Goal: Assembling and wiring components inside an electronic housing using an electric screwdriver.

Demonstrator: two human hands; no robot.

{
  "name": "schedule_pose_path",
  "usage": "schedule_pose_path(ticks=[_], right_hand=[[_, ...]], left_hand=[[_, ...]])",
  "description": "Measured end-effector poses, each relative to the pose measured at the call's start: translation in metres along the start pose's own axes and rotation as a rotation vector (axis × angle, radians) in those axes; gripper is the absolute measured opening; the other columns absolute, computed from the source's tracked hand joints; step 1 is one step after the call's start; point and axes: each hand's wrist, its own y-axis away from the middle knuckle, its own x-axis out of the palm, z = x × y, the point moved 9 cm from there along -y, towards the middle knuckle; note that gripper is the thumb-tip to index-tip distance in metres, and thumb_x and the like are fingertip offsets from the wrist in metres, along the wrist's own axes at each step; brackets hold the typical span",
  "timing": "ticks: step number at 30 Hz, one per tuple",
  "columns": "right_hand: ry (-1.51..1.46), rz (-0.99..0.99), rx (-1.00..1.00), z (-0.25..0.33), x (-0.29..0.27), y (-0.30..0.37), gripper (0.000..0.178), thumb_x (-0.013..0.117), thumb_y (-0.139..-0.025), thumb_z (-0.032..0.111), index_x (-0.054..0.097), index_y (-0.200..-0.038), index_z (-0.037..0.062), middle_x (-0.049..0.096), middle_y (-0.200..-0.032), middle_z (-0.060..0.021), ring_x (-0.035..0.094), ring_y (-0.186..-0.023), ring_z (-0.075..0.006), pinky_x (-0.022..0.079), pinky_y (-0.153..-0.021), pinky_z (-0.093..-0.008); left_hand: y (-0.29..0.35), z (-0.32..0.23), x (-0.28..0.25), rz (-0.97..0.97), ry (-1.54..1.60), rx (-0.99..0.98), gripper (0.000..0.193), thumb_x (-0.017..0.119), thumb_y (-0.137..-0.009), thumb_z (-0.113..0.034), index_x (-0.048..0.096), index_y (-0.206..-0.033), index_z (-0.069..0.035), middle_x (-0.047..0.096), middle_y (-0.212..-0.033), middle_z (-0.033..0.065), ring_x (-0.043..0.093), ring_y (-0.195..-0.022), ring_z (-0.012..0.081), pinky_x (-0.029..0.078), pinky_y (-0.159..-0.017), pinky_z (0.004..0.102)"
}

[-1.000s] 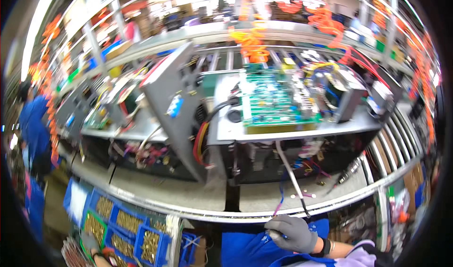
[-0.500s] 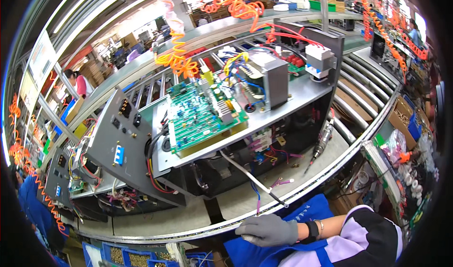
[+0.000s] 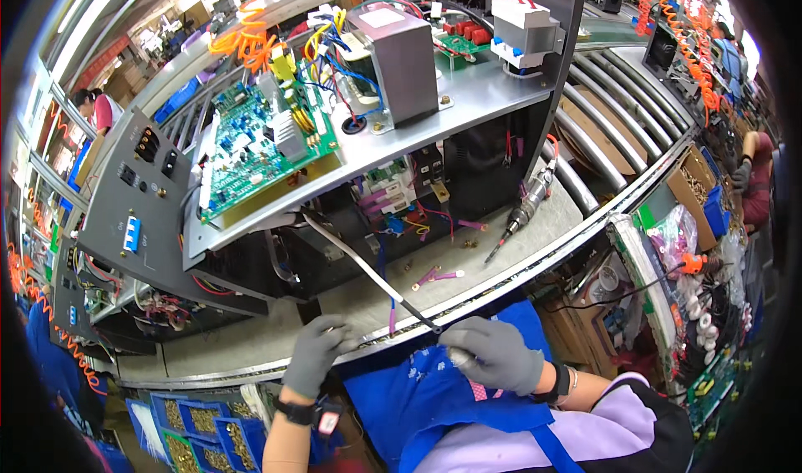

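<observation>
My right hand, in a grey glove, has its fingers bent inward beside the dark tip of a white-sleeved cable. Whatever may be in its fingertips is too small to make out. To its left, my left hand, gloved alike, is curled at the bench's front edge; its finger contents also cannot be made out. The cable slants down from an open dark equipment chassis. On the chassis shelf sit a green circuit board and a grey metal box. A thin blue wire with a purple sleeve hangs nearby.
A power screwdriver lies on the bench near loose purple-sleeved terminals. Blue bins of small metal parts stand lower left. Metal rollers run at right, beside a cardboard box. Another person works far right.
My left hand has come into view at the bench edge. My right hand has risen toward the cable's tip. The view has shifted, so the chassis sits higher and further left.
</observation>
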Motion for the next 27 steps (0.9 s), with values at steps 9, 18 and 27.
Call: schedule_pose_path(ticks=[9,18,27], right_hand=[[0.06,-0.172,0.144,-0.044,-0.056,0.028,0.021,0.065,-0.079,0.005,0.063,-0.1,0.0057,0.064,-0.087,-0.0121,0.062,-0.07,-0.0283,0.05,-0.059,-0.0338],[0.059,-0.229,0.159,-0.071,-0.075,0.024,0.023,0.065,-0.076,0.004,0.062,-0.099,0.0062,0.063,-0.088,-0.0123,0.063,-0.072,-0.029,0.05,-0.061,-0.0348],[0.034,-0.22,0.206,-0.084,-0.082,0.022,0.024,0.064,-0.075,0.001,0.063,-0.099,0.0058,0.064,-0.088,-0.0124,0.064,-0.074,-0.0297,0.051,-0.063,-0.0349]], left_hand=[[-0.07,0.021,0.094,-0.097,0.383,-0.492,0.028,0.056,-0.09,-0.015,0.059,-0.11,0.004,0.063,-0.076,0.0094,0.06,-0.05,0.0143,0.048,-0.042,0.027],[-0.088,0.039,0.103,-0.212,-0.286,-0.465,0.027,0.049,-0.087,-0.018,0.062,-0.102,0.001,0.063,-0.084,0.0249,0.062,-0.081,0.0425,0.048,-0.075,0.0473],[-0.106,0.05,0.12,-0.23,-0.301,-0.362,0.018,0.053,-0.087,-0.014,0.062,-0.095,-0.001,0.062,-0.087,0.0228,0.06,-0.083,0.0416,0.049,-0.072,0.046]])
